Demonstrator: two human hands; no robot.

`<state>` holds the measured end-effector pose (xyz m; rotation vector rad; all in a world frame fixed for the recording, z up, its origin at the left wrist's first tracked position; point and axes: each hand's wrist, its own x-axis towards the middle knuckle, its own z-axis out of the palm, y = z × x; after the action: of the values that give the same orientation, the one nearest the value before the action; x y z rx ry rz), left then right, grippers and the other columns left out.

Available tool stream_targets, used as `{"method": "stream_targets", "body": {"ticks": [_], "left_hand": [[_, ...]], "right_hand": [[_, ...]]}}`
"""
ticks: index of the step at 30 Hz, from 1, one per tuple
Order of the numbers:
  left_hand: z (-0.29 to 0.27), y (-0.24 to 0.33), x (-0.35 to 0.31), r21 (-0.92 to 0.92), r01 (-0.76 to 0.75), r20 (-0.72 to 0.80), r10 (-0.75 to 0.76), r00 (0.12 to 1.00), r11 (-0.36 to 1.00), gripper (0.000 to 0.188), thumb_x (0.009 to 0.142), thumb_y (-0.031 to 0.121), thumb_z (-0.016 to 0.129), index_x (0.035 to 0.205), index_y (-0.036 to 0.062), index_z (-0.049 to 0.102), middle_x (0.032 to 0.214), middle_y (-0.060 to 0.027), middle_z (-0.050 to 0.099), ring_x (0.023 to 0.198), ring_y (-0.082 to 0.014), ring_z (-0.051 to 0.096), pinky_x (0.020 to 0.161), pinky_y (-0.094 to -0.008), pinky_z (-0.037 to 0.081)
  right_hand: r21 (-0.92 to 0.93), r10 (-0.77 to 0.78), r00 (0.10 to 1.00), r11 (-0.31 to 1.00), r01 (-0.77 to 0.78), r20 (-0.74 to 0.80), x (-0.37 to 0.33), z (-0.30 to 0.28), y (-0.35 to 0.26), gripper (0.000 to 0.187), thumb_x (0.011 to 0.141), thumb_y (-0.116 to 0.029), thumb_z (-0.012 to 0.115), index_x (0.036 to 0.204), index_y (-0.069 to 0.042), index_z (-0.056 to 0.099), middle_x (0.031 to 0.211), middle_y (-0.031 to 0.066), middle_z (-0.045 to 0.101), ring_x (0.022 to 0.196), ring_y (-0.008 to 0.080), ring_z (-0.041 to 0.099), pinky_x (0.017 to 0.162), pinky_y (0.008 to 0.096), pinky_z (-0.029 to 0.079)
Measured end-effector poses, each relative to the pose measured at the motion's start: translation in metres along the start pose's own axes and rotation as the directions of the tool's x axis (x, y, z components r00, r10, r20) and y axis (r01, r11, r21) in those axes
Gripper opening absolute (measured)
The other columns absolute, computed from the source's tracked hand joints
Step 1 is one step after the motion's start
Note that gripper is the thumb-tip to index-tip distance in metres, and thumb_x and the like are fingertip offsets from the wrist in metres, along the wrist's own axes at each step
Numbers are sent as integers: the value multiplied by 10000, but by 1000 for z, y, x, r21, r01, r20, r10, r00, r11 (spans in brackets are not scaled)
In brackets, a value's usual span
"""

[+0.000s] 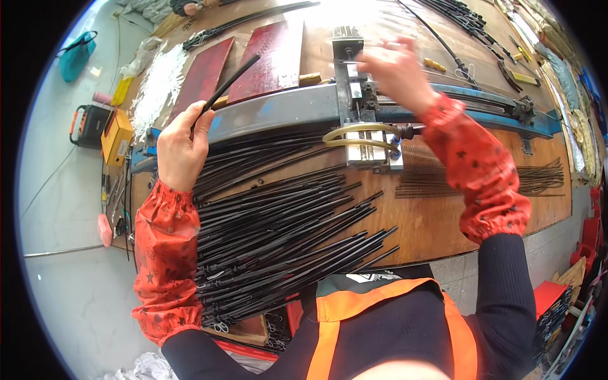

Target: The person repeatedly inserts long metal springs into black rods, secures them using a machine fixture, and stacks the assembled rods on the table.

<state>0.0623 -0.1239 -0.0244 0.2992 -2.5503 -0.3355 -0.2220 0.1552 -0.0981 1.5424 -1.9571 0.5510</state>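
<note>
My left hand (pixel 180 149) is closed around a slim black tube (pixel 239 75), which slants up and to the right in front of the red boards. My right hand (pixel 402 73) is raised beside the top of an upright metal clamping fixture (pixel 354 92). Motion smears its fingers, so whether they hold anything is hidden. The fixture sits across a long grey-blue metal beam (pixel 278 113), and two curved yellowish hoses (pixel 361 128) loop at its near end. Many black rods (pixel 272 234) lie in rows on the wooden table below the beam.
Two dark red boards (pixel 272 54) lean behind the beam, near a heap of white strips (pixel 155 88). Thin brown wires (pixel 538 179) lie at the table's right. More black rods (pixel 462 19) lie far right. A yellow box (pixel 117 140) stands at the left edge.
</note>
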Motion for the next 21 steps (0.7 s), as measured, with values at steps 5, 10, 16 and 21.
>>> {"method": "stream_targets", "body": {"ticks": [5, 10, 16, 21], "left_hand": [[26, -3, 9, 61, -133, 166, 121, 979, 989, 239, 965, 222, 682, 1174, 114, 724, 911, -174, 718, 777, -302, 707, 686, -371, 546], [112, 53, 49, 67, -278, 278, 250, 927, 958, 251, 979, 296, 630, 1191, 187, 707, 902, -141, 708, 800, -329, 704, 678, -422, 568], [145, 60, 51, -34, -294, 233, 294, 927, 955, 241, 996, 289, 589, 1103, 100, 694, 983, -140, 723, 904, -333, 705, 768, -441, 567], [138, 59, 54, -156, -247, 268, 282, 921, 956, 238, 983, 280, 595, 1010, 53, 660, 1044, -135, 720, 956, -371, 683, 805, -448, 556]], "right_hand": [[-320, 200, 980, 928, -191, -2, -127, -79, 91, 26, 920, -165, 682, 939, -180, 691, 914, -19, 719, 1013, 198, 625, 1049, 407, 298], [-339, 296, 954, 894, -294, -45, -149, -107, 102, 71, 950, -198, 649, 909, -147, 678, 940, 29, 707, 1011, 238, 628, 1030, 414, 347], [-332, 376, 926, 870, -364, -30, -187, -107, 124, 88, 955, -144, 672, 986, -62, 684, 925, 81, 664, 974, 265, 610, 905, 400, 453], [-279, 350, 933, 890, -360, -89, -189, -93, 130, 128, 989, -183, 650, 1013, -60, 678, 943, 78, 655, 980, 268, 605, 917, 394, 445]]}}
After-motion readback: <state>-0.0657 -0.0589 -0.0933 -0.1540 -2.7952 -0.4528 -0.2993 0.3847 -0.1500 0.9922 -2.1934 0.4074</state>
